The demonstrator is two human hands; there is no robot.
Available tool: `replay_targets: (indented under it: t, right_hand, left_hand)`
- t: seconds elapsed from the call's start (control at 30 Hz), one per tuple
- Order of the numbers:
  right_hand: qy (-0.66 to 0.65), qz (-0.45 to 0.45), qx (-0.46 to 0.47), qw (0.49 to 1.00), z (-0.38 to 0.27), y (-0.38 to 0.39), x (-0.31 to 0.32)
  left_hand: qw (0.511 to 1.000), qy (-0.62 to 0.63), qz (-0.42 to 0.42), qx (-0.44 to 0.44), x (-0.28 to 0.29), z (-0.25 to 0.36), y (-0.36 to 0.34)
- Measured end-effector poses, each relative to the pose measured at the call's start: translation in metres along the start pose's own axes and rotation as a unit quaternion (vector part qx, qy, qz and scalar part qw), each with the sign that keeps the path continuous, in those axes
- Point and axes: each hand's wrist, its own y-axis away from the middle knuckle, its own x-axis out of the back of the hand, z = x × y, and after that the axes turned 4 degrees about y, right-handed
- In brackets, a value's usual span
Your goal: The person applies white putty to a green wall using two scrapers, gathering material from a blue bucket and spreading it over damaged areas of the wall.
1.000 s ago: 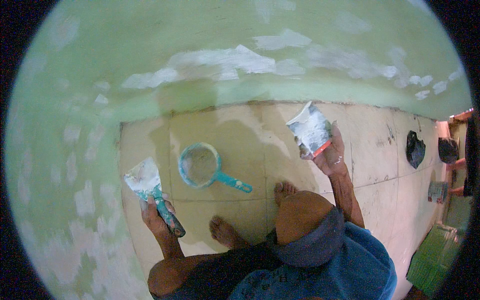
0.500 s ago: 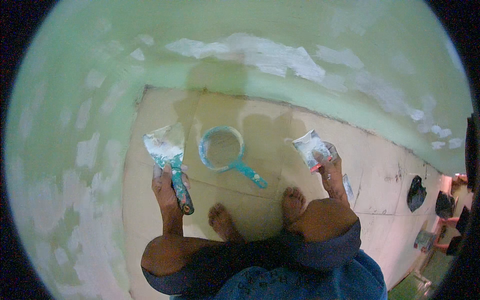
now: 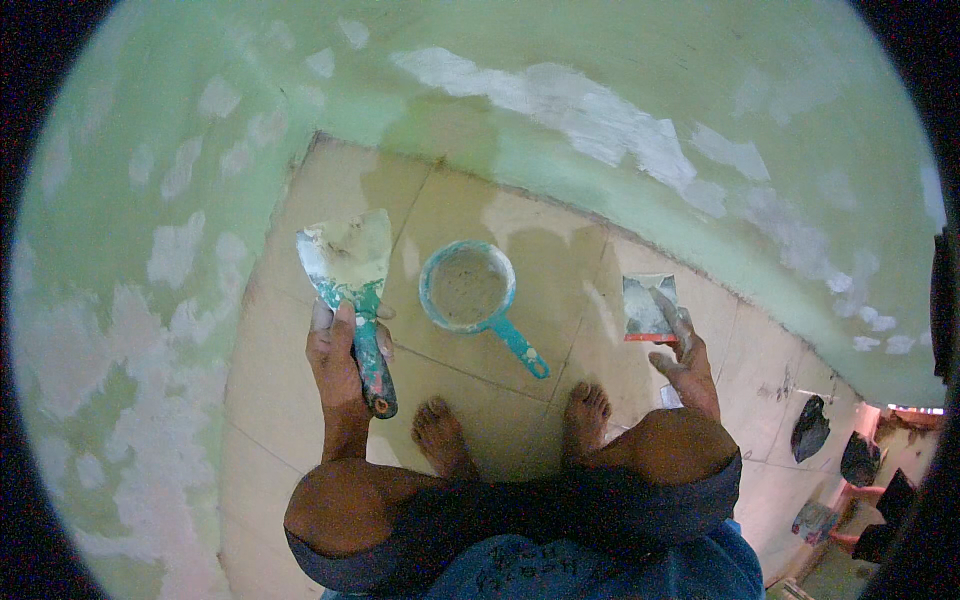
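Observation:
My left hand (image 3: pixel 340 355) is wrapped round the teal handle of a wide putty knife (image 3: pixel 345 255), whose broad blade points away from me and carries pale putty. My right hand (image 3: pixel 690 365) holds a small flat putty scraper (image 3: pixel 650 300) with a red lower edge and grey smears on its face. A finger lies across that face, while the thumb stands apart below it; the other fingers are partly hidden. On the floor between my hands sits a round teal dipper (image 3: pixel 510 285), its handle toward me and its inside greyish.
Green walls (image 3: pixel 330 90) with white filler patches (image 3: pixel 570 105) meet the tiled floor (image 3: pixel 480 385) ahead and at left. My bare feet (image 3: pixel 440 435) stand near the dipper. A pale flat piece (image 3: pixel 670 397) lies by my right wrist. Black items (image 3: pixel 808 430) lie at far right.
The scraper has turned more upright in my right hand, and the thumb has come off its face. My left hand still grips the putty knife. The whole view has turned slightly.

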Motion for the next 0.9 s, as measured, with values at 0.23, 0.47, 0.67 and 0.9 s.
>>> replay_targets:
  t: [0.23,0.47,0.67,0.9]
  right_hand:
    - [0.496,0.112,0.147,0.848,0.025,-0.017,0.025]
    - [0.05,0.218,-0.042,0.974,0.031,-0.053,0.022]
    - [-0.173,0.149,-0.031,0.973,0.008,-0.093,-0.006]
    - [0.109,0.16,0.044,0.98,0.022,-0.154,-0.012]
  left_hand:
    - [0.999,0.032,0.009,-0.002,-0.008,-0.001,0.001]
    - [1.0,0.009,0.013,-0.001,-0.006,-0.011,-0.004]
    - [0.997,-0.06,0.035,0.021,-0.017,0.004,0.001]
    - [0.997,-0.052,0.056,-0.003,-0.023,0.007,0.003]
